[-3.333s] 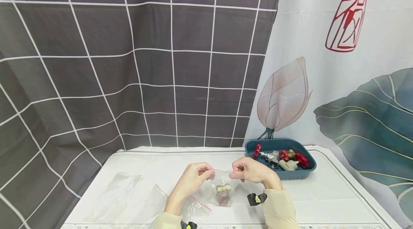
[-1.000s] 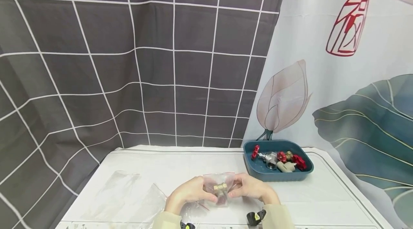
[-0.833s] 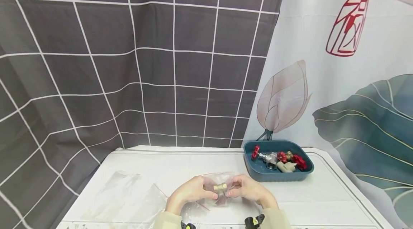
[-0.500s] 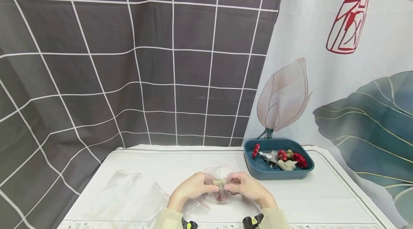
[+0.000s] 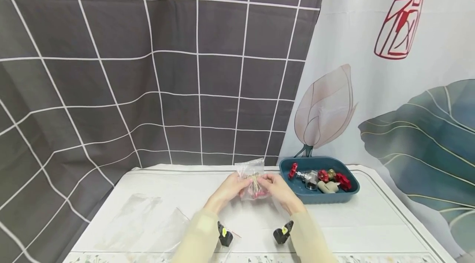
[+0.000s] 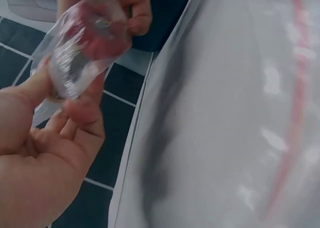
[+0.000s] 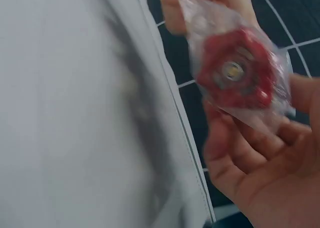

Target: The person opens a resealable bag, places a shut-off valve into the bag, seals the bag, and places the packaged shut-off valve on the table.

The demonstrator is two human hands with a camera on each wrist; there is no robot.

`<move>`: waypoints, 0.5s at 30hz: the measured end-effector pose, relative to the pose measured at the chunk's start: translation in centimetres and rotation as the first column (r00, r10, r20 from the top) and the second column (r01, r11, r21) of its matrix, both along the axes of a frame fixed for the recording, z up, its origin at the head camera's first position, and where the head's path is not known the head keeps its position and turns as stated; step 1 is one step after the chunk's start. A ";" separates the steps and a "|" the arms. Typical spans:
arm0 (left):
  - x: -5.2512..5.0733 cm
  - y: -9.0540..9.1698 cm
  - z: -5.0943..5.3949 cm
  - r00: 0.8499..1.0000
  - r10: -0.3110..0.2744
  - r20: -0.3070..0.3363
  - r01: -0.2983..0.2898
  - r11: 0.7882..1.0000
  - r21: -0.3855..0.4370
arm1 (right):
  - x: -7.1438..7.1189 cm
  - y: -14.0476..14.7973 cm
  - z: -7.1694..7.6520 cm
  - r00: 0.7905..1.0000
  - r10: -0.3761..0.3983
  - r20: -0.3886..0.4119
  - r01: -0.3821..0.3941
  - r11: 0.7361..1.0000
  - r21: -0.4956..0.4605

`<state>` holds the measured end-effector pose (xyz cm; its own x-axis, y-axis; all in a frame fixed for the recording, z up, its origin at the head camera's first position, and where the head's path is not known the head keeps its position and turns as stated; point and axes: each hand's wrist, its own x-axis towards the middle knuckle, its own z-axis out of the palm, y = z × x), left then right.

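Note:
A brass valve with a red handwheel (image 7: 232, 70) is inside a clear zip bag (image 5: 250, 167), held up over the far part of the table. My left hand (image 5: 229, 189) grips the bagged valve from the left, with thumb and fingers on the body through the plastic. From the other side my right hand (image 5: 279, 191) pinches it too. In the left wrist view the red wheel (image 6: 102, 33) shows through the wrinkled film, and the left hand's fingers (image 6: 82, 113) curl round the body. The fingers hide part of the valve body.
At the back right stands a blue tray (image 5: 319, 199) with several valves (image 5: 311, 178), most with red wheels. Flat clear plastic bags (image 5: 163, 226) lie on the left of the white table (image 5: 371, 221). A grey checked curtain (image 5: 219, 73) hangs behind.
Earlier both hands pinched the bag's top edge; then they moved down to hold the valve through the plastic. The bagged valve has since been raised and moved away from me, wheel still downward.

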<state>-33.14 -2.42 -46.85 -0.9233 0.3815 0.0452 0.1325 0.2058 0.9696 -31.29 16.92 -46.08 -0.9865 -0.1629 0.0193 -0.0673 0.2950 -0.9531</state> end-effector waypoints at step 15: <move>-3.0 3.1 -0.5 0.979 0.169 0.115 -0.175 0.983 0.049 | -3.1 -0.4 1.1 0.968 -0.151 0.202 0.146 0.988 0.041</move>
<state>-36.12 0.64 -47.33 -0.9755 0.2161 -0.0424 -0.0078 0.1586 0.9873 -34.43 16.54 -44.98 -0.9822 -0.0119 -0.1875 0.1745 0.3119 -0.9339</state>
